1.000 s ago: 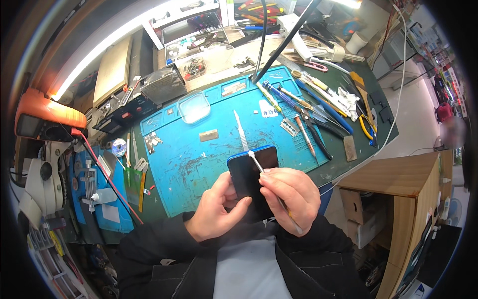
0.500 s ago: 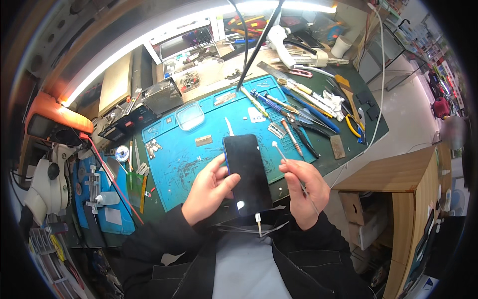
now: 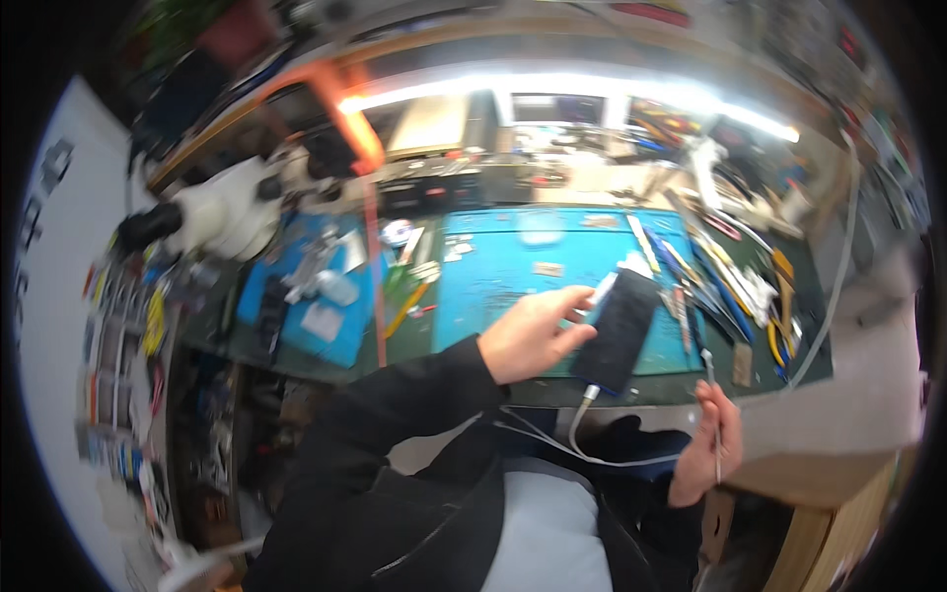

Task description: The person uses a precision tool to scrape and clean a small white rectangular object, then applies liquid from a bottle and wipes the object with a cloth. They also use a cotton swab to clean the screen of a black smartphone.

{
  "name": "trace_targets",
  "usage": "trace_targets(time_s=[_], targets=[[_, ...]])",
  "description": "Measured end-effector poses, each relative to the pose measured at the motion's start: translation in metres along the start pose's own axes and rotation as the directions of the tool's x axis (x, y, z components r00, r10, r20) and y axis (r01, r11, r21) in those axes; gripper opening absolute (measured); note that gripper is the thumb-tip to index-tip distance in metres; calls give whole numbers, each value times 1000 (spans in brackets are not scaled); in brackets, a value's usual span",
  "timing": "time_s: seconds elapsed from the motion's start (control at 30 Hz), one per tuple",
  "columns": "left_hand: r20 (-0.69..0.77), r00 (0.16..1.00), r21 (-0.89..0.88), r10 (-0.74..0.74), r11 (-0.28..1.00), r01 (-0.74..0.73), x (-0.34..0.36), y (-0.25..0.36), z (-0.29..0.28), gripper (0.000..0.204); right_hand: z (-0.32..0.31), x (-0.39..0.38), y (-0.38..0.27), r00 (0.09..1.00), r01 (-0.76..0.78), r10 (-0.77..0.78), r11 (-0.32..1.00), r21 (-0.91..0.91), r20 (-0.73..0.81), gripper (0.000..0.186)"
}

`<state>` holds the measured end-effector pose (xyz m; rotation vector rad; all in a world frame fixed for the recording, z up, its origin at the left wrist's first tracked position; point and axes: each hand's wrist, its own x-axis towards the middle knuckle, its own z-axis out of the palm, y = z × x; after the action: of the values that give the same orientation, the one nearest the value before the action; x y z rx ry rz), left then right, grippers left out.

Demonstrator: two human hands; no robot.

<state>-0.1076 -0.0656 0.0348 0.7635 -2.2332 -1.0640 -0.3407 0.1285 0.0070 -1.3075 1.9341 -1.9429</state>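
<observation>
A dark smartphone (image 3: 621, 331) is tilted over the front of the blue work mat (image 3: 483, 296). My left hand (image 3: 533, 333) grips its left edge between thumb and fingers. A white cable (image 3: 575, 426) is plugged into the phone's lower end and loops across my lap to the right. To the right of the phone, my right hand (image 3: 708, 444) pinches a thin pale rod-like piece (image 3: 718, 456) with a small light tip. Blur hides whether that is a stick or a cable end.
Pliers, tweezers and brushes (image 3: 730, 286) lie along the mat's right side. A white microscope (image 3: 222, 217) stands at the left, beside a smaller blue mat (image 3: 321, 335) with a clamp fixture. A light strip (image 3: 582, 84) runs above the back shelf.
The view has swung left, bringing the microscope and a white wall panel in. Relative to the bench, phone and hands have shifted right; the right hand is lower and farther from the phone.
</observation>
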Motion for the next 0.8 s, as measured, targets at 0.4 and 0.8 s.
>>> trace_targets(time_s=[0.4,0.8], targets=[[-880,468,366,80,743,561,-178,-79,-142,65,13,-3,-26,920,-303,207,914,270,332,27],[-476,872,512,113,842,170,-135,0,-96,52,42,-13,-48,446,-894,465,196,402,765,31]])
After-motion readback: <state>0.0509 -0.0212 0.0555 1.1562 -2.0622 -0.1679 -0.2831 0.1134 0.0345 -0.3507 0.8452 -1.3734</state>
